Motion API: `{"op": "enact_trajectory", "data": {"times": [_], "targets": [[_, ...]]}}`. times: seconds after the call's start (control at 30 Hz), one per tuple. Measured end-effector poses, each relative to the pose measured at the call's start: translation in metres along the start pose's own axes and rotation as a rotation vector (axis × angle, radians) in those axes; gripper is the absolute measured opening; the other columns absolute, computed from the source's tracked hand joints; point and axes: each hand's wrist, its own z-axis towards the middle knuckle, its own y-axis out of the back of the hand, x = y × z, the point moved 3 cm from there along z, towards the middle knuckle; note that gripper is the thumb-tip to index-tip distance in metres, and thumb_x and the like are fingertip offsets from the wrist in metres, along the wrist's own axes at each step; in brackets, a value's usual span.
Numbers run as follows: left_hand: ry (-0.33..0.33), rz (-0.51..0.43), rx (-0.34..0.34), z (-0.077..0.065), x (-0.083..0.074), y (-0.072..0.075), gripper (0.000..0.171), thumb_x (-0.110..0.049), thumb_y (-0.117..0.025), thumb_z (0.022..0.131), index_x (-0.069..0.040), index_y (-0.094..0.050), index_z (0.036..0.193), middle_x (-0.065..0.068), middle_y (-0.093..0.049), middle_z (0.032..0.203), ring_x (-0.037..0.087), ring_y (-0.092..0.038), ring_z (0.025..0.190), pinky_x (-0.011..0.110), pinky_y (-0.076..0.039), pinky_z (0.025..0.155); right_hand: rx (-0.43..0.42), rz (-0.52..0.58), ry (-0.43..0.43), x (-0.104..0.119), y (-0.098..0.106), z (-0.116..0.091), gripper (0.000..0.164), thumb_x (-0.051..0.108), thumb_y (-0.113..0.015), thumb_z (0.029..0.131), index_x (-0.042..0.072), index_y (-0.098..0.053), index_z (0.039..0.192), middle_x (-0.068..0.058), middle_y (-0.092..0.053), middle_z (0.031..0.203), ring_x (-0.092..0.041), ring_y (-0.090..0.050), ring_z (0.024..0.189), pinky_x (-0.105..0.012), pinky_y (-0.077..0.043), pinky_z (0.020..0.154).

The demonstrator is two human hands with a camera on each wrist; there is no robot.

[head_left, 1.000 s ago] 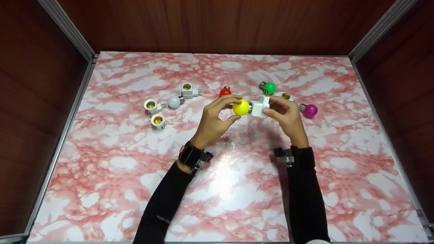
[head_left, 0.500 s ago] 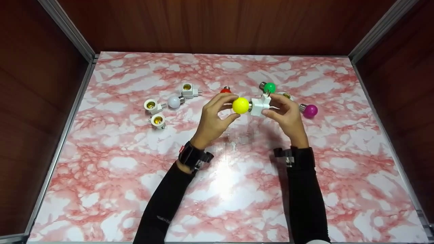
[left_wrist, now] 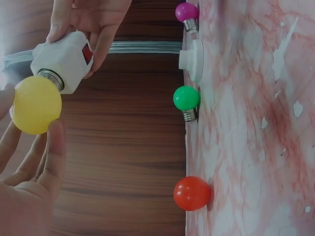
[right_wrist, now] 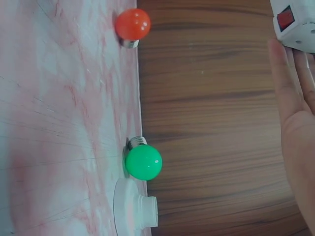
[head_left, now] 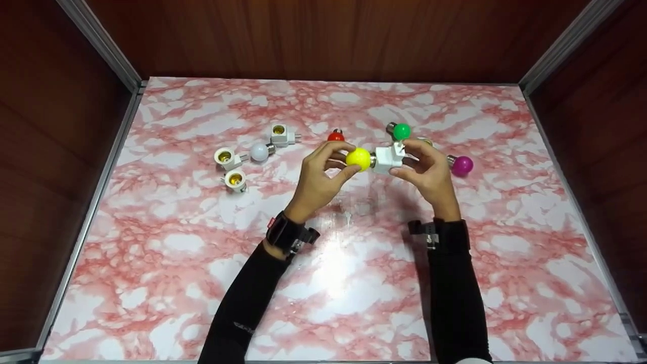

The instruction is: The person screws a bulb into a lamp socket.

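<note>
My left hand (head_left: 321,174) pinches a yellow light bulb (head_left: 358,159) between thumb and fingertips above the middle of the table. My right hand (head_left: 427,172) holds a white plug-in lamp socket (head_left: 388,157), its thumb on the near side and fingers on the far side. The bulb's metal base sits at the socket's mouth, with some of the thread still showing in the left wrist view. A red switch (left_wrist: 87,53) marks one face of the socket. In the right wrist view only a corner of the socket (right_wrist: 300,24) shows, and the yellow bulb is out of frame.
Behind the hands lie a red bulb (head_left: 336,135), a green bulb (head_left: 402,131) and a purple bulb (head_left: 462,165). A round white socket (left_wrist: 196,60) is partly hidden behind my right hand. Leftward are a white bulb (head_left: 260,151) and more sockets (head_left: 236,180). Wood panels wall the table.
The socket has turned about the bulb's axis, its plug prongs swinging from upward toward the right hand. Fingers of both hands have shifted slightly; both arms stay almost in place.
</note>
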Motion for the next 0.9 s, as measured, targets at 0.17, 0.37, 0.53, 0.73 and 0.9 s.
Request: {"op": "enact_trajectory", "data": {"times": [0.17, 0.37, 0.53, 0.73, 0.9], "targets": [[-0.007, 0.011, 0.008, 0.0007, -0.0005, -0.0002, 0.041, -0.017, -0.083, 0.094, 0.002, -0.068, 0.126, 0.018, -0.073, 0.122, 0.024, -0.075, 0.102, 0.027, -0.067, 0.089, 0.019, 0.009, 0.022, 0.0017, -0.0012, 0.0003, 0.051, -0.017, -0.084, 0.077, 0.000, -0.072, 0.124, 0.003, -0.075, 0.121, -0.012, -0.073, 0.117, -0.025, -0.063, 0.100], [-0.011, 0.016, 0.015, 0.0004, -0.0012, 0.0000, 0.043, -0.018, -0.083, 0.093, 0.003, -0.067, 0.128, 0.018, -0.072, 0.124, 0.025, -0.075, 0.105, 0.027, -0.066, 0.090, 0.018, -0.001, 0.020, 0.0017, -0.0010, 0.0002, 0.050, -0.016, -0.085, 0.078, -0.001, -0.072, 0.124, 0.002, -0.075, 0.122, -0.012, -0.073, 0.118, -0.025, -0.063, 0.101], [-0.030, 0.014, 0.025, 0.0004, -0.0025, -0.0005, 0.044, -0.018, -0.083, 0.093, 0.003, -0.067, 0.128, 0.018, -0.071, 0.126, 0.025, -0.074, 0.108, 0.027, -0.066, 0.092, 0.005, 0.003, 0.006, 0.0005, 0.0003, -0.0006, 0.052, -0.016, -0.084, 0.078, 0.001, -0.073, 0.126, 0.004, -0.075, 0.122, -0.010, -0.074, 0.117, -0.025, -0.063, 0.101], [-0.061, 0.025, 0.032, 0.0003, -0.0032, -0.0007, 0.042, -0.018, -0.084, 0.093, 0.003, -0.068, 0.126, 0.017, -0.070, 0.127, 0.024, -0.072, 0.112, 0.027, -0.066, 0.092, -0.025, -0.020, -0.053, -0.0015, 0.0004, -0.0011, 0.047, -0.013, -0.081, 0.083, -0.005, -0.071, 0.129, 0.007, -0.077, 0.119, -0.009, -0.076, 0.109, -0.022, -0.064, 0.096], [-0.085, 0.030, 0.034, 0.0004, -0.0034, -0.0007, 0.040, -0.016, -0.084, 0.092, 0.003, -0.069, 0.125, 0.017, -0.071, 0.128, 0.024, -0.071, 0.115, 0.028, -0.065, 0.094, -0.053, -0.081, -0.127, -0.0027, 0.0008, -0.0010, 0.045, -0.010, -0.076, 0.088, -0.009, -0.069, 0.132, 0.011, -0.079, 0.112, -0.007, -0.076, 0.105, -0.018, -0.064, 0.091]]}}
